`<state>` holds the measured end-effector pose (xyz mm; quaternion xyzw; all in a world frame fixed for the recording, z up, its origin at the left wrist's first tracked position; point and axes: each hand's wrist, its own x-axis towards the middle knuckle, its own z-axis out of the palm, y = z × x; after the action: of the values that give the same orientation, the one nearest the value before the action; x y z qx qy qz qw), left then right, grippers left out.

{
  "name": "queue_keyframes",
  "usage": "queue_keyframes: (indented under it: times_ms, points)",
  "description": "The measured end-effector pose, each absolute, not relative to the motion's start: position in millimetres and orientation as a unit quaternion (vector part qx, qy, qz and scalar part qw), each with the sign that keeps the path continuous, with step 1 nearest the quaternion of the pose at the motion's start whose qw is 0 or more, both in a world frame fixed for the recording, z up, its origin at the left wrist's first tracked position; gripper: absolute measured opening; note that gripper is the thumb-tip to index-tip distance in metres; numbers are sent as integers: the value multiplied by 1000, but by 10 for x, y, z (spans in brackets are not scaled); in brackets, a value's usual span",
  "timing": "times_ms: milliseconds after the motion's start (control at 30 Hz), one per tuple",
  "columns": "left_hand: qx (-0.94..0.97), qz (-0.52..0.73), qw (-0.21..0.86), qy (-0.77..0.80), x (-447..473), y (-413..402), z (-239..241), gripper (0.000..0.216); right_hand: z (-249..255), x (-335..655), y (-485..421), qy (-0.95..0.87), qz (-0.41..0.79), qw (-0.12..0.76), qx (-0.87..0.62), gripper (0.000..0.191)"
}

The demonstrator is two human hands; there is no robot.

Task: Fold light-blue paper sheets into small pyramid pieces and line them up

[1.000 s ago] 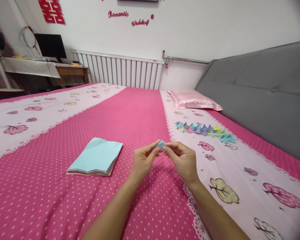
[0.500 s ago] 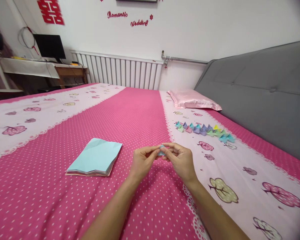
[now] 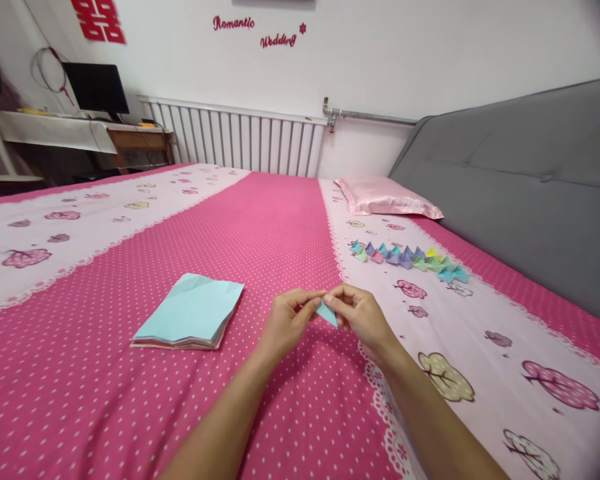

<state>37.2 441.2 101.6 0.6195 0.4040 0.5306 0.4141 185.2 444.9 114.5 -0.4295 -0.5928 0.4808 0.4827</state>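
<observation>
My left hand [image 3: 284, 323] and my right hand [image 3: 363, 317] meet above the pink dotted bedspread, and both pinch one small folded piece of light blue paper [image 3: 327, 312]. Its pointed tip hangs down between my fingertips. A stack of paper sheets [image 3: 190, 313] with a light blue sheet on top lies on the bed left of my left hand. A row of several small folded paper shapes [image 3: 410, 260] in blue, purple, green, pink and yellow lies on the pale strip beyond my right hand.
A pink satin pillow [image 3: 387, 199] lies at the far right by the grey padded headboard [image 3: 525, 180]. A white radiator [image 3: 235, 139] runs along the far wall. A desk with a dark monitor [image 3: 96, 88] stands at the far left.
Both hands have dropped slightly toward the bed, and the blue piece has turned so that a pointed corner now hangs downward between my fingers.
</observation>
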Motion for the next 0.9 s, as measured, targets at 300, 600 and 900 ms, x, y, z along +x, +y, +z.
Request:
queue_keyframes:
  times_ms: [300, 600, 900]
  points:
    - [480, 572, 570, 342, 393, 4406, 1065, 33, 1126, 1835, 4481, -432, 620, 511, -409, 29]
    - [498, 555, 523, 413, 423, 4396, 1053, 27, 1096, 1732, 4438, -423, 595, 544, -414, 26]
    - [515, 578, 467, 427, 393, 4399, 1074, 24, 1068, 1719, 4415, -550, 544, 473, -422, 26]
